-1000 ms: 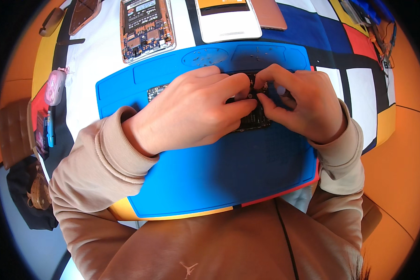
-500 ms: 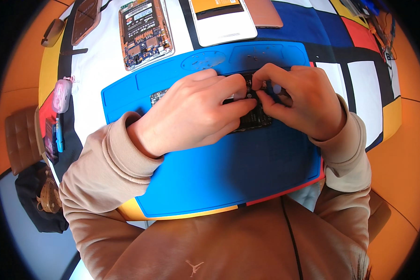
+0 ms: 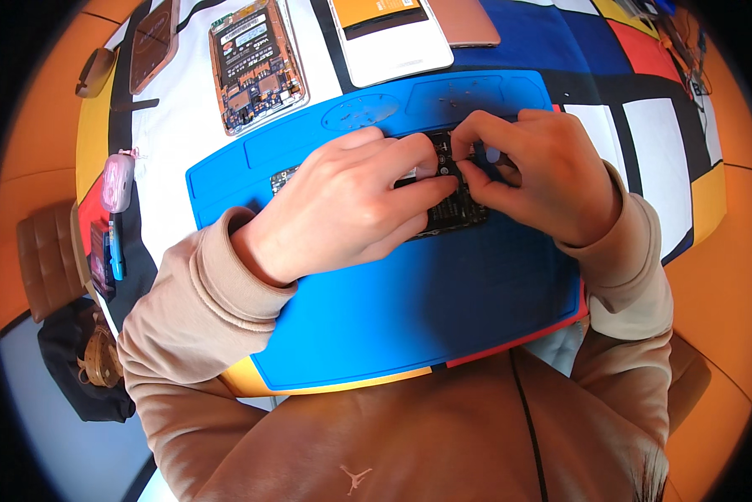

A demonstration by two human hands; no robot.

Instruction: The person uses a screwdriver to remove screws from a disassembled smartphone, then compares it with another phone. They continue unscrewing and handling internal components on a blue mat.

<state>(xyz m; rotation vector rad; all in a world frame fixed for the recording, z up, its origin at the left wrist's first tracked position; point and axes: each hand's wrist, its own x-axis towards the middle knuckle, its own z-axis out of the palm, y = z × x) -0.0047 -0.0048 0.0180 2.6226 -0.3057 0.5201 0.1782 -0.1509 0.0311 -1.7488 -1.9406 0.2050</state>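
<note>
A dark, opened-up phone (image 3: pixel 460 212) lies slantwise on the blue work mat (image 3: pixel 351 326), its circuit parts exposed. My left hand (image 3: pixel 351 197) rests across its middle, covering much of it. Its thumb and index finger are drawn together over the board, with a pale bit visible between them. At the phone's right end, my right hand (image 3: pixel 543 171) pinches with thumb and index finger, the tips at the board. What either pinch holds is too small or hidden. A small bluish, see-through piece (image 3: pixel 493 156) shows beside the right fingers.
Beyond the mat lie an opened phone with orange edges (image 3: pixel 257 71), a white phone part (image 3: pixel 397 50) and a pinkish flat device (image 3: pixel 470 23). To the left are a brown phone (image 3: pixel 153 46), a pink case (image 3: pixel 118 182) and a blue pen (image 3: pixel 116 251). Cables (image 3: pixel 685 58) sit far right.
The view has shifted slightly. Both hands keep almost the same pose over the phone, with only a very slight movement of the fingers.
</note>
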